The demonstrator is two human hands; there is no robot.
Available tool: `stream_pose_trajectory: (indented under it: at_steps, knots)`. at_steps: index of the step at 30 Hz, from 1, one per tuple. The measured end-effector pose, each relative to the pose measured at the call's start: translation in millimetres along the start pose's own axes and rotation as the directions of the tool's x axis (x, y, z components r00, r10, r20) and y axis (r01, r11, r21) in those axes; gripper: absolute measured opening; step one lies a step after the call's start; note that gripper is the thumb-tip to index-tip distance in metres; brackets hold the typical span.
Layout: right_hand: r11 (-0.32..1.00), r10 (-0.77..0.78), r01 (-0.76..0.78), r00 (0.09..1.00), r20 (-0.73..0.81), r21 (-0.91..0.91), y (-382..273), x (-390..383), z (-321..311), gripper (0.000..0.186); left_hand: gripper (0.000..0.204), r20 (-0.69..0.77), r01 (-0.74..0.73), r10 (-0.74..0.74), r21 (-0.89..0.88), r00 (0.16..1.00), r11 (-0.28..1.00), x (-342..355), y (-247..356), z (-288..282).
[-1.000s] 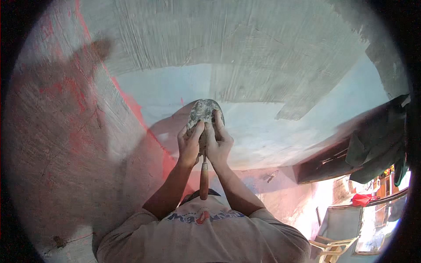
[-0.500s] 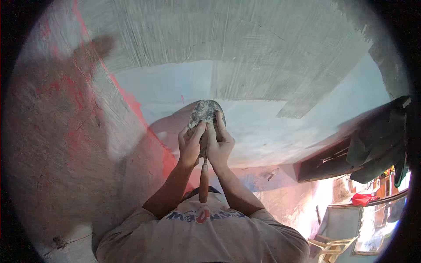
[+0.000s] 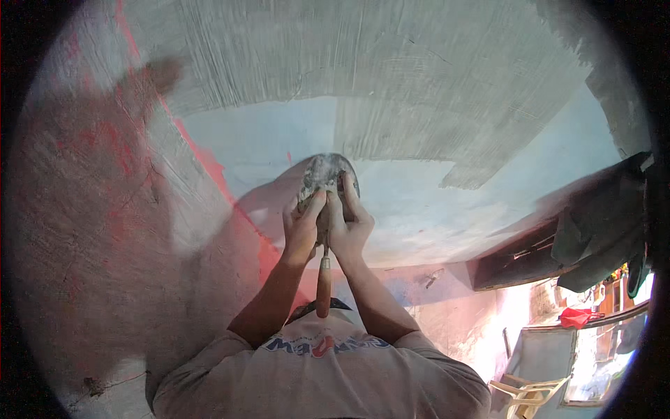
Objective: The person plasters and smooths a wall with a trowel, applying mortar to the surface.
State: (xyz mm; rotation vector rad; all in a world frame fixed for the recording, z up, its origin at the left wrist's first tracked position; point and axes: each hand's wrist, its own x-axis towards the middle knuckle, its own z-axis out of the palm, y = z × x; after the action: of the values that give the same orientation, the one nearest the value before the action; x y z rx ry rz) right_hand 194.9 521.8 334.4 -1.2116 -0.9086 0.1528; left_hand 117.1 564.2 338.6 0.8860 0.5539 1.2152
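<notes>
Both my hands are raised in front of my chest, thumbs side by side. Between them is a dark, rounded, bowl-like piece (image 3: 326,167) smeared with pale grey. My left hand (image 3: 301,227) is closed on its left side. My right hand (image 3: 351,227) grips its right side, with the index finger stretched along the edge. A trowel (image 3: 324,286) with a wooden handle and a metal neck points back toward my chest. Its blade is mostly hidden between and behind my hands, and I cannot tell which fingers hold it.
Ahead is a pale blue wall (image 3: 265,129) partly covered by streaked grey plaster (image 3: 419,91). A worn, pinkish wall (image 3: 91,209) stands at left. On the right are a dark shelf with hanging cloth (image 3: 593,230), a red cloth (image 3: 576,318) and a light chair (image 3: 527,394).
My hands, the dark piece and the trowel have shifted slightly up and away. A whitish haze now shows over the dark piece's upper part. The grip looks the same.
</notes>
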Motion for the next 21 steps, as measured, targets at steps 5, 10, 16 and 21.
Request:
stream_pose_trajectory:
  at_steps: [5,10,16,21]
  knots:
    - [0.988,0.139,-0.142,0.989,0.053,0.054,-1.1,-2.6,-3.7,0.045,0.017,0.012,0.029,-0.028,-0.015,1.0,0.999,-8.9,-1.4,0.8]
    - [0.991,0.071,-0.073,0.997,0.025,0.114,-4.7,-3.2,-3.9,0.047,0.027,0.084,-0.082,0.09,-0.096,0.992,0.992,-21.4,-11.4,4.0]
    - [0.967,0.233,-0.233,0.972,0.013,0.105,-11.4,-0.8,-3.7,0.045,0.025,-0.006,-0.167,0.166,-0.02,0.986,0.986,-20.9,-13.0,10.6]
    - [0.987,0.08,-0.079,0.997,0.004,0.142,-19.7,0.8,-6.1,0.045,0.023,0.004,-0.191,0.192,-0.079,0.981,0.978,-25.2,-2.0,15.8]
